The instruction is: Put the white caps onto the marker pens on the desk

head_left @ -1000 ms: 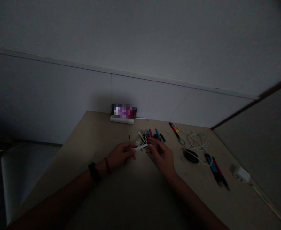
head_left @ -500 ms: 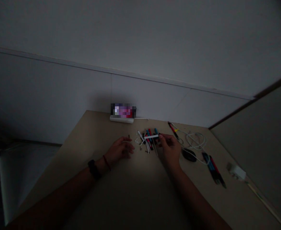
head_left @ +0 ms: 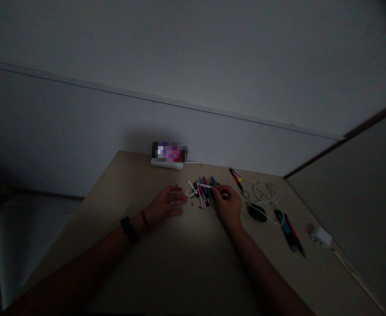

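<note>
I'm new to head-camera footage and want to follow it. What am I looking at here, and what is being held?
There is no machine here: these are a person's two bare hands, seen by one camera worn on the head, looking forward and down. The right hand holds a thin white stick at one end. The left hand is open, with nothing visible in it. Between them on the table lies a loose cluster of coloured, pen-like pieces. To the right are a white cable, a dark oval object and more pens. At the back, a screen, blurred out, stands by the wall. The picture is dim, so small parts are hard to identify.
</note>
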Motion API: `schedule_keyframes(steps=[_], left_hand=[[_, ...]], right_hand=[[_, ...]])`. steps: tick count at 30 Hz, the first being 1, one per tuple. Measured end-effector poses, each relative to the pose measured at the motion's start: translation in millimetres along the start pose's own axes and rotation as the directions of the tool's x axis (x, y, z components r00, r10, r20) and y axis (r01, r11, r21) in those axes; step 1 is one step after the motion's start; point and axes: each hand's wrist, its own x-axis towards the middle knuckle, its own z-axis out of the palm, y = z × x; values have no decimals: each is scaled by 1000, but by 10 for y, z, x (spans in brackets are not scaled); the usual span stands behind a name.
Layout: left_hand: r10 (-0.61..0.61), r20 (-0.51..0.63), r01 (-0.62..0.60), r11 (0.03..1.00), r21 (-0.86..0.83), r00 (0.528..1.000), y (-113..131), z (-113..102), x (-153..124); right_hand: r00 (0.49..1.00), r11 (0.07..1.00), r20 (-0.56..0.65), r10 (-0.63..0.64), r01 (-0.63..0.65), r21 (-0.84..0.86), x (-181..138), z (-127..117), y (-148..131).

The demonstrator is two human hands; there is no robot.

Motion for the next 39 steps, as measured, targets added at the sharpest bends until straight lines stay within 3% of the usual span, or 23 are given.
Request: schedule_keyframes(steps=[11, 18, 33, 36, 39], left_hand=[[-28, -66, 29, 999, 23, 997, 19, 47, 6], [-43, -97, 46, 998, 31, 994, 20, 57, 20], [-62, -79, 65, 997, 33, 995, 39, 44, 36], [-26, -60, 30, 996, 79, 998, 48, 53, 27], [123, -65, -104, 965, 240, 990, 66, 57, -9]], right_hand=[[1000, 997, 5, -26, 26, -74, 10, -9, -16], [996, 990, 91, -12, 25, -142, 8, 18, 43], [997, 998, 82, 5, 1, -69, -18, 24, 4], [996, 998, 90, 9, -3, -62, -22, 24, 6], [996, 999, 89, 7, -2, -52, -28, 21, 5]])
